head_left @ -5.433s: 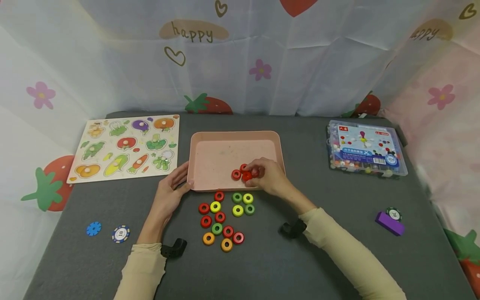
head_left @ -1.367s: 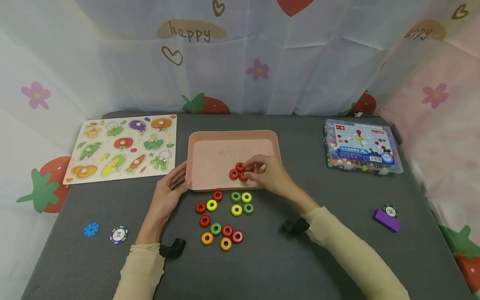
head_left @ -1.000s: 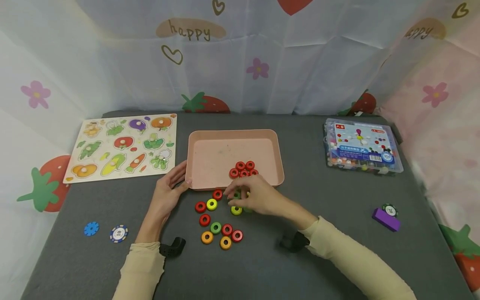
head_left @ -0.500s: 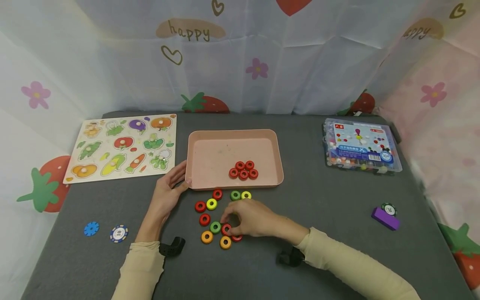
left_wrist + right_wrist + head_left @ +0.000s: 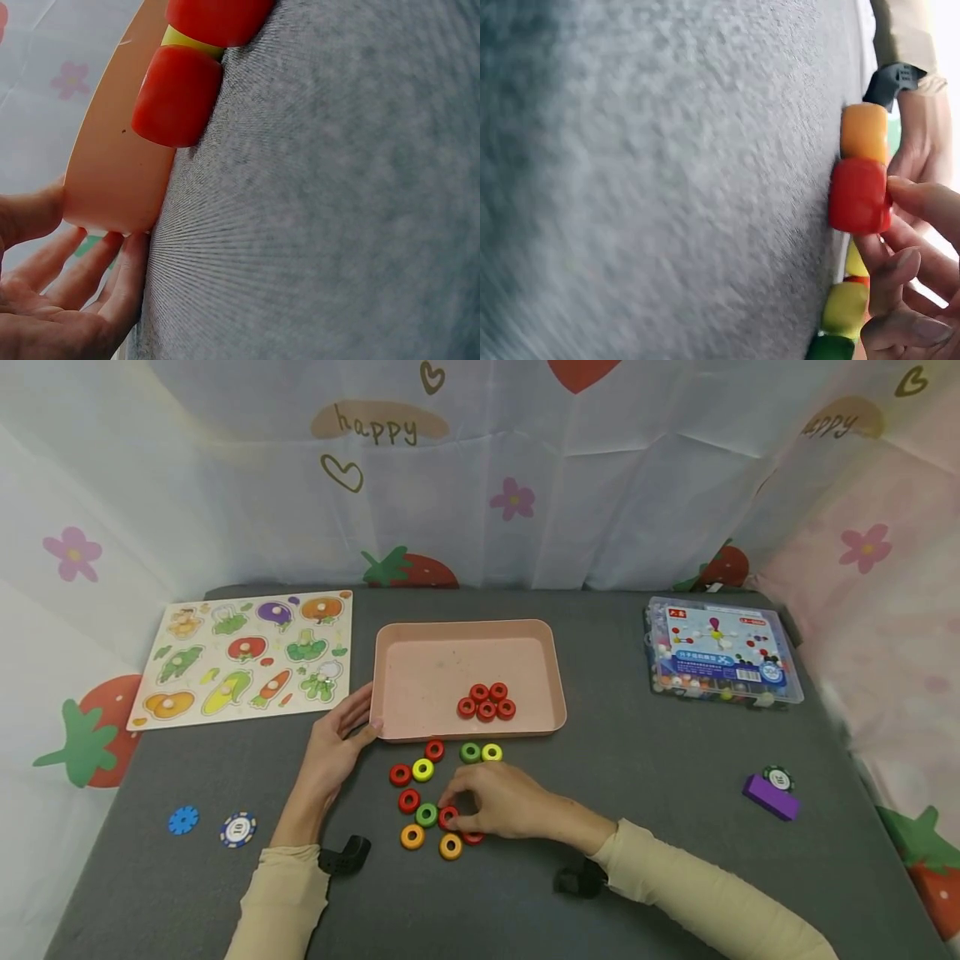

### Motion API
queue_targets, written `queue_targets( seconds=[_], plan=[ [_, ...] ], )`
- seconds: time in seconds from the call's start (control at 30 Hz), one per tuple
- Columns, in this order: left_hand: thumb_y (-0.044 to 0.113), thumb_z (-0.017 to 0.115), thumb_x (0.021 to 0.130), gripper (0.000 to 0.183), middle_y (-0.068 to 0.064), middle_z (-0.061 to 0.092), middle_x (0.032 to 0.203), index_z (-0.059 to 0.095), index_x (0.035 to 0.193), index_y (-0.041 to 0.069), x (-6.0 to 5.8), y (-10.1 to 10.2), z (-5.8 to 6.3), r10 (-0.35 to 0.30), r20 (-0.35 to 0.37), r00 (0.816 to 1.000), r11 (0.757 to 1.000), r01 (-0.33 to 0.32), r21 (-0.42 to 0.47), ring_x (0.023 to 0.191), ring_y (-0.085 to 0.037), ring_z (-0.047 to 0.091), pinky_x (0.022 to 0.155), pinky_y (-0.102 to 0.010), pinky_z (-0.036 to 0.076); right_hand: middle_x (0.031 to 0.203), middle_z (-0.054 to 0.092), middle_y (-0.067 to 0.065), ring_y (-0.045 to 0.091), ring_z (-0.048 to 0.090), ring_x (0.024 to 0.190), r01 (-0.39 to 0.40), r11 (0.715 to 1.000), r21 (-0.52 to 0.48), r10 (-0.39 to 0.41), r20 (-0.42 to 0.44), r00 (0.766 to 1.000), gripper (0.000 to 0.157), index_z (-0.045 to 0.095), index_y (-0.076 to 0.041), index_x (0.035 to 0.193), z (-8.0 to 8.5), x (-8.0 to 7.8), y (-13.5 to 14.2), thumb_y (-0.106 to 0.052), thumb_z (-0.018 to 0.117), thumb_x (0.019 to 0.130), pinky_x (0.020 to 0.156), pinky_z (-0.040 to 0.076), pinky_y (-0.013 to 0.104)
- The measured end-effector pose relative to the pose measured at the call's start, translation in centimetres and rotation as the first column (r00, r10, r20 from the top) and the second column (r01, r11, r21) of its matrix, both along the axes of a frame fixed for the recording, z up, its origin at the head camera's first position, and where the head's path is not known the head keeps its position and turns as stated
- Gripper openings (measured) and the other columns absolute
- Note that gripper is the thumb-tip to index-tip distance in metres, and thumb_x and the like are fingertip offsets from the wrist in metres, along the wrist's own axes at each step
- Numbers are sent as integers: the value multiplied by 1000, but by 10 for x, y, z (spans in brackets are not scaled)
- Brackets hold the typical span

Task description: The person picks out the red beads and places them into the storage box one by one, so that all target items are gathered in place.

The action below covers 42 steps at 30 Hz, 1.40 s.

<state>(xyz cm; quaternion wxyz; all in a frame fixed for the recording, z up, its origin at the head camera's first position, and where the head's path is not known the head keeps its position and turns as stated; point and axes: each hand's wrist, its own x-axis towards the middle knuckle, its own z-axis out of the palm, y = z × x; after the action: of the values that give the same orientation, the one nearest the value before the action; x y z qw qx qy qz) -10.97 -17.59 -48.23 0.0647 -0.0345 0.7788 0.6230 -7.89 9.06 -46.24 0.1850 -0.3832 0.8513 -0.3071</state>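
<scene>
My right hand (image 5: 502, 800) pinches a red ring bead (image 5: 447, 817) between thumb and fingers, down among the beads on the table. In the right wrist view a red bead (image 5: 857, 196) overlaps the fingertips, with an orange bead (image 5: 864, 131) beyond. My left hand (image 5: 333, 752) rests against the near left corner of the pink tray (image 5: 420, 693), its fingers fairly straight. The left wrist view has thumb and fingertips touching the tray wall (image 5: 124, 172). Inside the tray, several red ring beads (image 5: 486, 710) sit in two rows. A green bead (image 5: 426, 814) lies beside the pinched one.
Loose red, yellow (image 5: 423, 769), green and orange beads (image 5: 412, 837) lie before the tray. A vegetable puzzle board (image 5: 247, 656) is at left, a boxed bead set (image 5: 726, 652) at right. Poker chips (image 5: 238, 829) and a purple block (image 5: 772, 797) lie toward the sides.
My right hand has left the tray, where it set red beads in rows, and come toward me to pinch a red bead on the table. The green bead shifted slightly left. The left hand stays.
</scene>
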Motion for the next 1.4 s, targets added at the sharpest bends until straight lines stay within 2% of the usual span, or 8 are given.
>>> queue_targets(
  seconds=[0.1,0.23,0.37,0.5,0.77,1.0,1.3,1.4],
  plan=[
    [10,64,99,60,-9,47,153,41,154,14,0,0,0,-1,3,1000,1000,1,3,142,-25,43,115,-48,34,91,67,-10,2,49,63,20,999,-49,-20,-5,1000,21,77,-22,107,2,-5,2,-33,77,90,60,42,19],
    [11,64,99,60,-8,48,153,41,154,15,0,-1,-1,-2,3,1000,1000,2,5,142,-25,43,115,-48,34,84,65,-9,5,49,58,119,978,-169,-124,-17,992,22,77,-20,108,9,-18,4,-30,79,88,58,42,22],
    [11,64,98,60,-7,48,153,42,154,16,0,-1,-1,-1,5,1000,1000,1,8,142,-24,43,115,-48,34,80,66,-6,10,51,55,260,924,-281,-283,-42,958,23,77,-16,107,15,-39,6,-24,81,86,53,43,24],
    [12,64,98,60,-7,48,152,42,154,16,0,-1,-2,1,6,1000,1000,-1,10,142,-24,43,115,-48,34,90,70,-6,16,54,59,364,884,-293,-399,-69,914,22,78,-16,105,13,-58,4,-25,81,86,55,44,25],
    [12,64,99,60,-7,48,153,41,154,16,0,0,-1,-8,2,1000,1000,8,9,142,-24,44,115,-48,34,95,72,-7,13,59,76,420,889,-180,-429,-7,903,22,79,-16,105,0,-77,-6,-25,82,86,68,48,28],
    [12,64,99,60,-8,48,153,42,154,15,0,0,-1,-7,-1,1000,1000,7,6,142,-25,44,115,-48,34,96,71,-5,14,62,84,478,872,-107,-487,-96,868,18,80,-17,100,-4,-82,-8,-29,81,86,74,49,32],
    [13,64,99,60,-7,48,153,41,154,16,-1,-1,-1,-3,3,1000,1000,3,9,141,-25,44,115,-48,34,100,72,-6,12,61,83,510,853,-108,-521,-120,845,16,79,-19,100,-6,-82,-6,-29,80,87,72,48,30],
    [14,64,99,60,-7,48,153,41,154,16,-1,-2,-2,-4,4,1000,1000,4,9,142,-24,43,115,-47,34,97,71,-5,11,59,77,523,841,-138,-538,-112,836,15,78,-20,99,-1,-77,-7,-28,81,86,67,47,30]
  ],
)
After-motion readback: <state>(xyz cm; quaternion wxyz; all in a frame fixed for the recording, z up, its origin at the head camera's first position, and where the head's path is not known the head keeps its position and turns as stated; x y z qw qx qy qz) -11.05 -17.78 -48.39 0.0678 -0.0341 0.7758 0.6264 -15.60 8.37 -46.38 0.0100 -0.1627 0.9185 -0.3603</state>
